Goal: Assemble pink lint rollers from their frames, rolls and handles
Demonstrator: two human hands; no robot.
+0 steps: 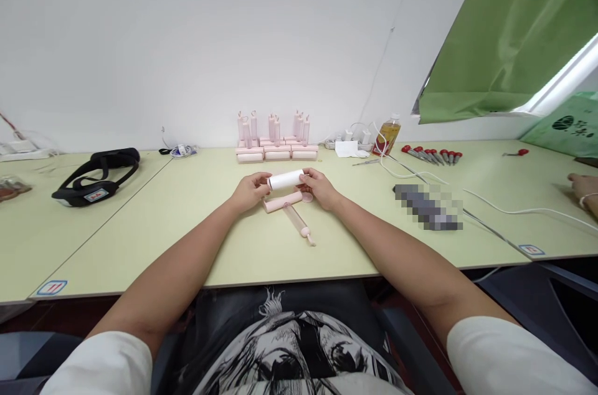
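Observation:
Between my two hands is a white cylinder (286, 180), held nearly level just above the table. My left hand (251, 191) grips its left end, where a dark ring shows. The fingers of my right hand (320, 188) close round the right end. Right below lies a pink half-round shell piece (283, 201), with a small pale pink disc (307, 197) by its right end. A clear pinkish tube with a pink cap and loop (298, 221) rests slantwise in front of the shell.
Pink parts (277, 153) with several upright clear tubes stand by the wall. Right of them are a drink bottle (387, 135), red-handled screwdrivers (432, 154), cables and a blurred dark object (427, 207). A black headset (99, 178) lies left. Another person's hand (585, 189) shows far right.

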